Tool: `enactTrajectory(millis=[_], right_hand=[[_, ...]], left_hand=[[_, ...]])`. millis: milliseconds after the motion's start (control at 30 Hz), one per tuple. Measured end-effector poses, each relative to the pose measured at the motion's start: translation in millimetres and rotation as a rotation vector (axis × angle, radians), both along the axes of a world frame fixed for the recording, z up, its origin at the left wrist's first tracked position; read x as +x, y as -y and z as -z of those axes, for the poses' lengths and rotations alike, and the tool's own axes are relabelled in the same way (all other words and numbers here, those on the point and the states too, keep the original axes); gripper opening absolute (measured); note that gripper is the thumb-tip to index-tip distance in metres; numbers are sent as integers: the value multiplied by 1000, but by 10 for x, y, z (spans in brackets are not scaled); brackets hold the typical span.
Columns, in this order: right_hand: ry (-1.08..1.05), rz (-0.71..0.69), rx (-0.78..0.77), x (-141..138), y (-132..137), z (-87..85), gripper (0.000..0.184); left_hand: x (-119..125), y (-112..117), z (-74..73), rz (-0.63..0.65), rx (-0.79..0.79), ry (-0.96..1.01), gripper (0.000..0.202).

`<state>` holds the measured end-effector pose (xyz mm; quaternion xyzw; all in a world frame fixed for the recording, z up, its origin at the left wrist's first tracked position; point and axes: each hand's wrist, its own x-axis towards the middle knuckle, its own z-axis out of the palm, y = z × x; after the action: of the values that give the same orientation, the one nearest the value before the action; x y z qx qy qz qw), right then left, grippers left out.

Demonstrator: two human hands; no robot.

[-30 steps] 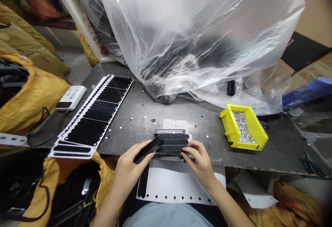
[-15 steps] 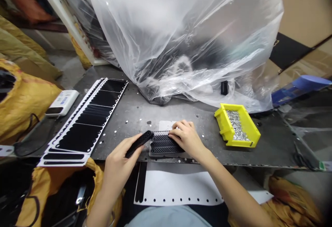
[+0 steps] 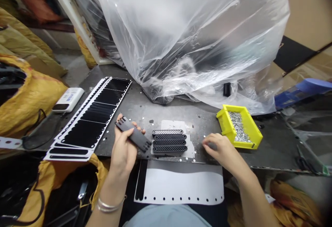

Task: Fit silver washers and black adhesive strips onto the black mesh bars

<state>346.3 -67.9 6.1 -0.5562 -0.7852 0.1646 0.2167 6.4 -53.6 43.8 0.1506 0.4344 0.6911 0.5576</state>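
My left hand [image 3: 125,147] grips a flat black plastic piece [image 3: 135,135] with notched ends. It is tilted above the bench, broad face up, with my thumb across it. Right of it, several long black parts with mesh faces [image 3: 169,143] lie side by side in a stack-like row on a pale patch of the bench. My right hand [image 3: 218,147] hovers apart from them, near the yellow bin, with fingers curled together. A dark grey patch shows between the fingers, and I cannot make out what it is.
The yellow bin [image 3: 255,130] holds small silvery metal pieces. Sheets of black adhesive strips [image 3: 86,130] lie at left beside a white device [image 3: 68,99]. Clear plastic sheeting [image 3: 192,47] hangs behind. A white sheet [image 3: 181,187] lies below the bench edge; scissors [image 3: 302,159] are at right.
My right hand has left the mesh-faced parts and moved right toward the yellow bin. My left hand has turned its black piece from edge-on to broad face up.
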Motion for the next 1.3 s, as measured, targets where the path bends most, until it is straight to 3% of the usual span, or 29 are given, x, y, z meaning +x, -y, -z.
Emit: enactTrajectory(millis=[67, 133, 167, 233, 267, 333, 433, 500, 600, 667, 833, 933, 1067, 1300], right_hand=[[62, -8, 4, 171, 134, 27, 15], [39, 56, 49, 108, 199, -34, 12], [-10, 89, 74, -6, 198, -90, 12], [-151, 71, 108, -326, 124, -221, 37], [-230, -9, 110, -493, 54, -278, 51], [-331, -143, 149, -746, -142, -335, 49], [-401, -156, 170, -835, -517, -237, 34], [-407, -146, 114, -776, -755, -71, 28], [-400, -200, 17, -729, -981, 202, 23], [-413, -236, -47, -752, -1021, 317, 23], [-547, -233, -273, -728, -896, 273, 29], [-666, -93, -354, -682, -748, 218, 34], [-808, 155, -353, -775, -543, 291, 37], [-806, 190, -247, -921, -556, 317, 22]], left_hand=[[102, -130, -50, 13, -28, 195, 60], [300, -237, -91, 38, -63, 328, 48], [427, -278, -104, 42, -82, 360, 44], [694, -331, -98, 40, -108, 358, 40], [805, -345, -75, 61, -107, 336, 41], [913, -358, 9, 155, -59, 236, 48], [692, -341, 189, 260, 70, -185, 60], [377, -293, 305, 271, 140, -579, 86], [-2, -167, 446, 599, 159, -876, 139], [-66, -82, 526, 751, 168, -959, 151], [98, -40, 664, 791, 208, -960, 139], [111, -93, 698, 816, 204, -939, 136], [66, -137, 739, 839, 264, -985, 128], [87, -147, 750, 880, 348, -1287, 126]])
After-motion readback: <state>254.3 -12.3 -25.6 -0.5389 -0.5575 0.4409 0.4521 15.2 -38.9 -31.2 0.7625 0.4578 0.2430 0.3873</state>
